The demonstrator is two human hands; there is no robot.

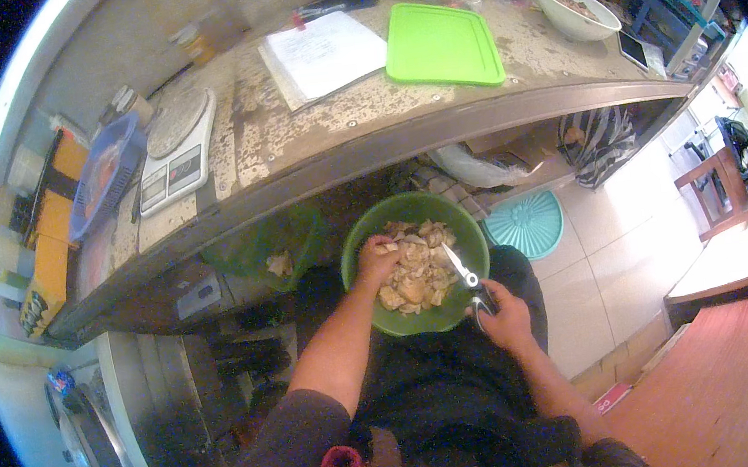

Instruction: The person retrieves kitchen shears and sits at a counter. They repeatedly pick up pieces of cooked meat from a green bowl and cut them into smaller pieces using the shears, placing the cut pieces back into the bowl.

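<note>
A green bowl (358,294) sits at my lap, filled with pale tan chunks of food (416,286) whose kind I cannot make out. Over the bowl's left side, my left hand (379,263) pinches a pale food chunk (386,248) between its fingers. At the right rim my right hand (505,318) grips the black handles of kitchen scissors (461,265). Their bright blades point up and left over the food, apart from the piece in my left hand. Whether the blades are parted is hard to see.
Ahead stands a worn bench with a kitchen scale (174,168), a blue basket (105,175), papers (326,54), a lime-green lid (443,44) and a white bowl (577,11). Beneath it are a green basket (288,242) and a striped bag (597,146). A turquoise lid (526,225) lies on the tiles.
</note>
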